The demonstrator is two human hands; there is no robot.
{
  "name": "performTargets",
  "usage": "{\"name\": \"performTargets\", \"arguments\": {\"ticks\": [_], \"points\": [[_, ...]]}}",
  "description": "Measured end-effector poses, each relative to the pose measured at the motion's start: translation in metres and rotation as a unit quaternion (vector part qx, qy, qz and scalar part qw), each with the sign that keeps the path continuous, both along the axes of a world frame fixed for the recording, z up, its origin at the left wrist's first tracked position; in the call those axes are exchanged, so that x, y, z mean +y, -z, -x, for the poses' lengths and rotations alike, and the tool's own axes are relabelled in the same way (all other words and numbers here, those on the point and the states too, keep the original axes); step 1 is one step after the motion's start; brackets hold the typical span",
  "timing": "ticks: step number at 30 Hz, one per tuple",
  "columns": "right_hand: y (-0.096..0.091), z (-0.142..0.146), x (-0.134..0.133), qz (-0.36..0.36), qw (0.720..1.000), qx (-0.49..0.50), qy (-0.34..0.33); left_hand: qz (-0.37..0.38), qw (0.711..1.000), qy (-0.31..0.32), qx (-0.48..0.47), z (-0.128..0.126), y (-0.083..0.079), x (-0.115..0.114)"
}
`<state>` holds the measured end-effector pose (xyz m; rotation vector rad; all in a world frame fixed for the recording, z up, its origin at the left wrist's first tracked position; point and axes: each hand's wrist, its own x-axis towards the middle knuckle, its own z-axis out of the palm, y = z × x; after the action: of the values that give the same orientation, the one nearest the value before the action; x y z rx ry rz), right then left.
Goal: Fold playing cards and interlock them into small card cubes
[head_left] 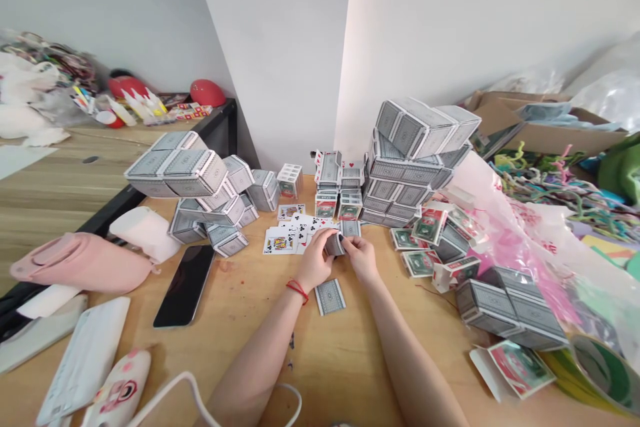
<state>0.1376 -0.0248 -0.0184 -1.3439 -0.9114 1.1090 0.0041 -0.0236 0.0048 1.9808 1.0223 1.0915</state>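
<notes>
Fingers of left hand (319, 264) and right hand (363, 259) clamp card piece (333, 245) from both sides; it sits between fingertips, grey patterned, partly covered. Loose card (330, 297) face down just nearer body, face-up cards (301, 227) just beyond, card blocks (195, 172) left and right.

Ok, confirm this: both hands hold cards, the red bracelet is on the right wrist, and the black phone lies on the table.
Wrong wrist: the head view shows the red bracelet on the left. Otherwise right: left hand and right hand hold cards, and the black phone lies on the table.
</notes>
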Motion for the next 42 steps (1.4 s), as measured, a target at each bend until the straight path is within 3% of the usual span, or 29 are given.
{"name": "performTargets", "arguments": {"ticks": [11, 18, 28, 35, 42], "points": [[-0.004, 0.001, -0.005, -0.025, 0.997, -0.078, 0.014, -0.004, 1.0, 0.014, 0.018, 0.0, -0.003, -0.002], [0.001, 0.0, -0.005, -0.031, 0.992, -0.122, 0.014, 0.005, 1.0, 0.011, 0.027, -0.001, 0.003, 0.0], [0.004, -0.005, -0.003, -0.036, 0.992, -0.118, -0.015, 0.013, 1.0, 0.006, 0.012, 0.0, 0.003, 0.001], [-0.002, -0.009, -0.004, -0.026, 0.99, -0.092, -0.1, 0.015, 1.0, -0.014, -0.004, 0.001, 0.005, 0.003], [0.0, -0.004, -0.004, -0.036, 0.992, -0.105, -0.058, -0.004, 0.999, -0.031, 0.004, 0.0, 0.004, 0.003]]}}
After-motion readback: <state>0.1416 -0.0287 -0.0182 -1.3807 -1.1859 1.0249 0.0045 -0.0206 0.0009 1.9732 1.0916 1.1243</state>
